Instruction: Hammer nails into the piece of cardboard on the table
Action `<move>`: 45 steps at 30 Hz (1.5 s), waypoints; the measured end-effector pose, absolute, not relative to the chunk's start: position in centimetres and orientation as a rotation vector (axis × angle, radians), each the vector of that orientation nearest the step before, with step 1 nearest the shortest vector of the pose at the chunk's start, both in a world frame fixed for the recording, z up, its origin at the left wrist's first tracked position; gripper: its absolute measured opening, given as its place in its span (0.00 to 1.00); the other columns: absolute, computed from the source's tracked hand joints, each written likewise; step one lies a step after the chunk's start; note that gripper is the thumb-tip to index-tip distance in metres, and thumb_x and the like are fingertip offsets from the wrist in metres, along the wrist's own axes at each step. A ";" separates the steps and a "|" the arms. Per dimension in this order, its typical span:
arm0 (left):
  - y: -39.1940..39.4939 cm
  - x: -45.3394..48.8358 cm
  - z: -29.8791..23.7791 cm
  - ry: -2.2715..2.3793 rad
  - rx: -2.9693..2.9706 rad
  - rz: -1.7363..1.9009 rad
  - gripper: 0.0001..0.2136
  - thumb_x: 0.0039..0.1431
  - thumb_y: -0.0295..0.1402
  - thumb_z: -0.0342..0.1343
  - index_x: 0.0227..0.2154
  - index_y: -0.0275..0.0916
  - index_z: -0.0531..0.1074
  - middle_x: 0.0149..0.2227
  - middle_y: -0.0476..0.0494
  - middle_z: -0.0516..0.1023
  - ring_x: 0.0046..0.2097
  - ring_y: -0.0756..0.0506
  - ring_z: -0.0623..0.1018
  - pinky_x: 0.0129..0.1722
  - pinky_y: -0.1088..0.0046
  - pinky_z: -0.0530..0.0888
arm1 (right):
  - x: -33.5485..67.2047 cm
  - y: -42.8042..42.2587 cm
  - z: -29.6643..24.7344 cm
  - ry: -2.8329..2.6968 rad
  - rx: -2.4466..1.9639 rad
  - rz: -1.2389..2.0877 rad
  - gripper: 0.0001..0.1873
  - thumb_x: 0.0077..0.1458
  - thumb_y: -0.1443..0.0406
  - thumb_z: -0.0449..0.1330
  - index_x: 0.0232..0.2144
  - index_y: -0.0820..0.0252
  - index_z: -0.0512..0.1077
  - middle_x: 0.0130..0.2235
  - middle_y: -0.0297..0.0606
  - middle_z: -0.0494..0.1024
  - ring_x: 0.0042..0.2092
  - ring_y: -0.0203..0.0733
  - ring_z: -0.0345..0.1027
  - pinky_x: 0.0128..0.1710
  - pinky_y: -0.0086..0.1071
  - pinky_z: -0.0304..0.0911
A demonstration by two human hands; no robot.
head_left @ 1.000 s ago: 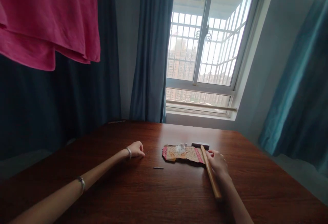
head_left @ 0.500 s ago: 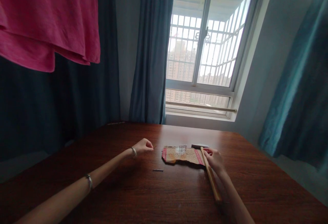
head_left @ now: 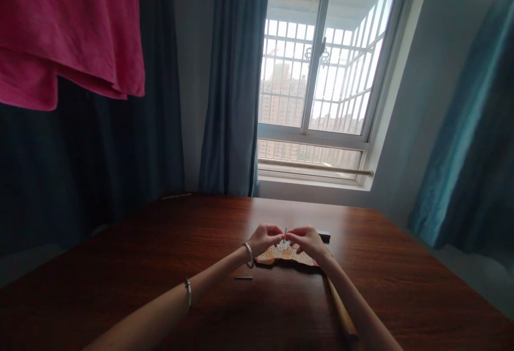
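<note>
Two hands meet over the patterned piece [head_left: 281,256], which lies flat on the wooden surface [head_left: 160,265] near its far-middle. Left hand [head_left: 265,236] and right hand [head_left: 307,239] both have a tight fingertip grip, pinched from either side on one upright nail [head_left: 285,231]. Its top pokes up between them.

Progress, my read: early to mid.
- The nail is being stood on the piece and looks undriven, with most of the shank showing.
- Hammer is not in hand. Its handle [head_left: 341,311] lies on the surface under the right forearm, and the dark head [head_left: 324,236] sits just behind the right hand.
- One loose nail [head_left: 243,277] lies flat on the surface, just left of the piece and untouched.

Hard to tell:
- There is a pale glint under the fingertips, maybe more nails already in the piece. I can't count or confirm them.
- Whether the nail tip touches the piece is hidden by the fingers.
- The piece's material is unclear, fabric or a thin board.
- The right side of the piece is covered by the wrist.
</note>
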State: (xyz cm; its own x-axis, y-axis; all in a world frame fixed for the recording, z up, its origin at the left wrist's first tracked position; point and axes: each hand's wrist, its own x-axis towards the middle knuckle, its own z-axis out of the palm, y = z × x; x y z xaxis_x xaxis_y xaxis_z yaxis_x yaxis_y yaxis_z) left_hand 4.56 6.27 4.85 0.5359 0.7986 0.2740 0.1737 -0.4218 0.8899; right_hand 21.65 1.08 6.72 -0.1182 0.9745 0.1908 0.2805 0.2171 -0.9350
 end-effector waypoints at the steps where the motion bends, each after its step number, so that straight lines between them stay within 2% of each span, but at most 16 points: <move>1: 6.4 4.8 4.8 0.803 1.909 0.907 0.16 0.46 0.43 0.55 0.26 0.32 0.73 0.22 0.45 0.73 0.25 0.51 0.71 0.25 0.77 0.67 | 21.7 1.3 6.7 -1.592 -1.223 0.951 0.20 0.42 0.54 0.59 0.28 0.67 0.76 0.24 0.39 0.75 0.27 0.36 0.67 0.17 0.22 0.61; 9: 7.7 6.0 4.1 0.775 1.948 0.942 0.16 0.47 0.42 0.55 0.26 0.31 0.74 0.22 0.46 0.73 0.25 0.51 0.70 0.24 0.79 0.65 | 22.5 2.7 5.6 -1.530 -1.240 0.885 0.18 0.41 0.55 0.59 0.27 0.66 0.76 0.25 0.39 0.76 0.26 0.37 0.67 0.16 0.22 0.61; 14: 9.7 6.1 4.8 0.725 1.950 0.950 0.16 0.44 0.43 0.57 0.27 0.31 0.74 0.24 0.45 0.74 0.27 0.51 0.71 0.27 0.78 0.66 | 24.0 3.6 4.8 -1.449 -1.270 0.858 0.17 0.41 0.56 0.59 0.27 0.66 0.75 0.25 0.40 0.76 0.26 0.37 0.67 0.16 0.22 0.60; 18: 12.9 6.4 4.5 0.768 1.644 1.092 0.16 0.48 0.43 0.53 0.24 0.31 0.71 0.21 0.45 0.71 0.24 0.52 0.69 0.26 0.77 0.66 | 25.4 4.8 3.3 -1.434 -1.381 0.775 0.14 0.41 0.59 0.59 0.24 0.66 0.74 0.23 0.39 0.76 0.24 0.35 0.66 0.15 0.22 0.59; 25: 14.4 8.7 0.9 0.788 1.191 1.011 0.20 0.49 0.47 0.48 0.28 0.31 0.70 0.23 0.44 0.71 0.26 0.51 0.71 0.30 0.74 0.68 | 25.6 5.9 1.3 -1.593 -1.423 0.612 0.13 0.43 0.59 0.57 0.25 0.64 0.75 0.25 0.39 0.77 0.26 0.38 0.68 0.20 0.26 0.61; 28: 13.8 9.0 0.0 0.776 1.237 0.997 0.23 0.49 0.50 0.47 0.29 0.30 0.70 0.23 0.43 0.71 0.27 0.50 0.72 0.31 0.73 0.68 | 25.5 5.9 1.1 -1.604 -1.437 0.569 0.13 0.43 0.59 0.57 0.26 0.63 0.75 0.26 0.40 0.77 0.29 0.41 0.69 0.25 0.29 0.63; 32: 13.1 8.8 0.0 0.771 1.422 0.993 0.23 0.49 0.49 0.47 0.30 0.30 0.71 0.24 0.43 0.72 0.28 0.49 0.71 0.29 0.74 0.67 | 25.5 6.0 0.8 -1.623 -1.480 0.498 0.13 0.43 0.58 0.57 0.26 0.61 0.76 0.28 0.40 0.78 0.31 0.43 0.70 0.30 0.31 0.64; 42: 11.9 9.2 0.3 0.821 1.767 0.958 0.19 0.47 0.46 0.52 0.29 0.32 0.72 0.26 0.45 0.73 0.30 0.49 0.71 0.30 0.75 0.66 | 25.5 6.3 0.2 -1.708 -1.491 0.486 0.12 0.45 0.59 0.55 0.27 0.60 0.75 0.28 0.38 0.78 0.30 0.41 0.71 0.30 0.29 0.63; 45: 12.2 9.2 -0.3 0.818 1.833 0.943 0.18 0.46 0.44 0.54 0.32 0.33 0.72 0.28 0.44 0.74 0.31 0.48 0.72 0.31 0.75 0.67 | 25.3 6.0 0.4 -1.734 -1.486 0.454 0.12 0.46 0.59 0.54 0.27 0.60 0.74 0.28 0.37 0.78 0.30 0.40 0.71 0.31 0.29 0.63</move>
